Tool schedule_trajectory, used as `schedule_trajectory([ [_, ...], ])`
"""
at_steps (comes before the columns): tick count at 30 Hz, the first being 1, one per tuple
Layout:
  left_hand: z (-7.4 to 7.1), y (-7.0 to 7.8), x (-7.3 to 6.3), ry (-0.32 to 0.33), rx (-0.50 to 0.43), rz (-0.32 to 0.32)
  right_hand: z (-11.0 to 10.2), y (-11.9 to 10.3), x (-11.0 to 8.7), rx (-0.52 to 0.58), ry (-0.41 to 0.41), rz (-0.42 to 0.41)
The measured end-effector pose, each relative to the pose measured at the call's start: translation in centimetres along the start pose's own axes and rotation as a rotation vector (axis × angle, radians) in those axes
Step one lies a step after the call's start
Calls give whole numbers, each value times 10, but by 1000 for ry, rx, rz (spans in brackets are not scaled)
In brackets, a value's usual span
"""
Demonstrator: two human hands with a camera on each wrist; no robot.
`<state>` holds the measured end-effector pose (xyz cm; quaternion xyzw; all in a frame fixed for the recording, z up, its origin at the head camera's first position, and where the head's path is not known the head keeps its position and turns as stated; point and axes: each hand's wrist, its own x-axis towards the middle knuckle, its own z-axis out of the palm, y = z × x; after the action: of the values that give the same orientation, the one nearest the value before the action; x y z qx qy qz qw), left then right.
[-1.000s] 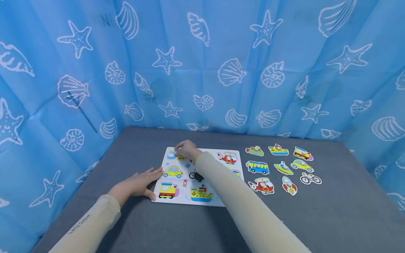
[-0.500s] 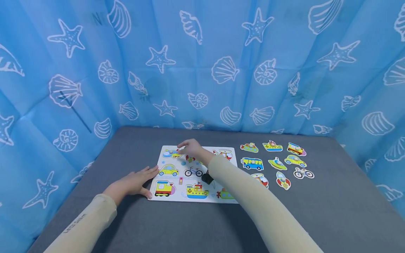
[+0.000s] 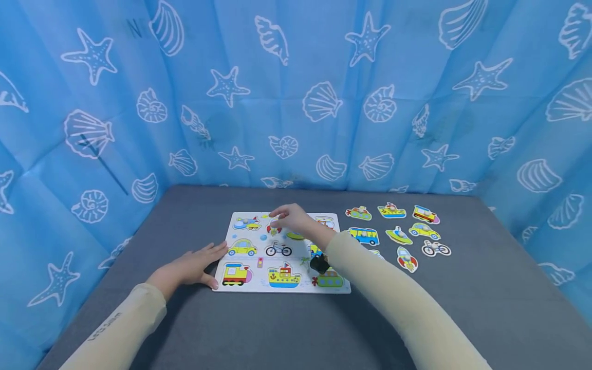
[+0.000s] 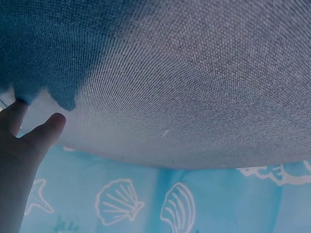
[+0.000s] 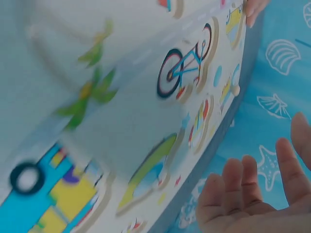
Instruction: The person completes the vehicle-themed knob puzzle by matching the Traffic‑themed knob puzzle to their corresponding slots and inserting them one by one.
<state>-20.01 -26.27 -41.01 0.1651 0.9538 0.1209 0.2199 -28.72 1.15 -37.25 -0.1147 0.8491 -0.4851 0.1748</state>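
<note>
A white vehicle puzzle board point(image 3: 263, 277) lies on the grey table. My left hand point(image 3: 196, 264) rests at its left edge, fingers spread and fingertips touching the rim; the left wrist view shows part of that hand point(image 4: 29, 141). My right hand point(image 3: 296, 220) is over the upper middle of the board, near the printed rocket point(image 3: 274, 229), holding nothing. In the right wrist view the right hand's fingers point(image 5: 286, 165) are extended and apart. An airplane piece point(image 3: 247, 223) sits in the top-left slot, its round knob point(image 5: 235, 91) standing up in the right wrist view.
Loose knobbed pieces lie right of the board: submarine point(image 3: 358, 213), ship point(image 3: 391, 209), train point(image 3: 426, 214), bus point(image 3: 364, 236), flying saucer point(image 3: 399, 235), car point(image 3: 424, 230), rocket point(image 3: 407, 259) and bicycle point(image 3: 436, 248). My right sleeve point(image 3: 393, 288) partly covers another. A blue shell-patterned curtain point(image 3: 296, 128) hangs behind.
My right hand has let go of the airplane piece and moved right, away from the top-left slot. My left hand stays at the board's edge. The head view has shifted slightly right.
</note>
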Motion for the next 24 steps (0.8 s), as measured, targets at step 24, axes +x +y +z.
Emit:
schedule_trajectory([
  [24, -1, -1, -1, -2, -19, 6, -53, 30, -55, -124, 24, -55],
])
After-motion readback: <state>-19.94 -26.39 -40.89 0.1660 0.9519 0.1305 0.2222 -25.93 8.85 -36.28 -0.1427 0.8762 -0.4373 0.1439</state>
